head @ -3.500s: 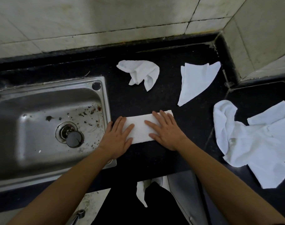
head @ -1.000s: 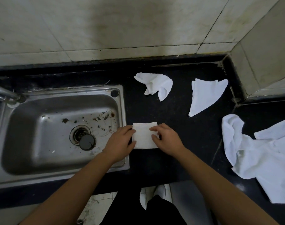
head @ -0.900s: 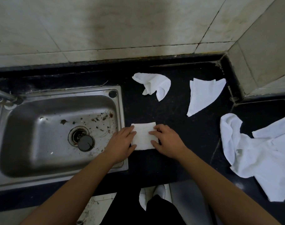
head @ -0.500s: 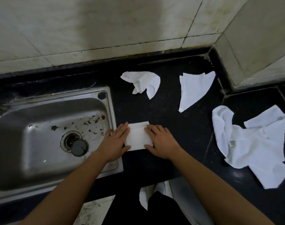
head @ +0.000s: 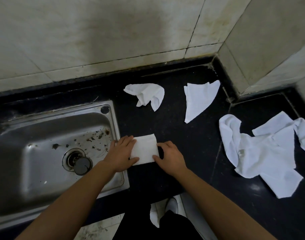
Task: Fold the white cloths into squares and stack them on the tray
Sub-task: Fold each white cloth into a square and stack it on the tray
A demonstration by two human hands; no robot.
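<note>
Strip now halved into white folded cloth square on black table; left hand fingers flat on one edge, right hand fingers pinching opposite edge; judged ready for stacking.

A folded cloth, a neat white near-square, lay flat at frame centre. Upper middle sat a crumpled cloth, a flat pointed cloth beside it; a rumpled heap sprawled right.
</note>
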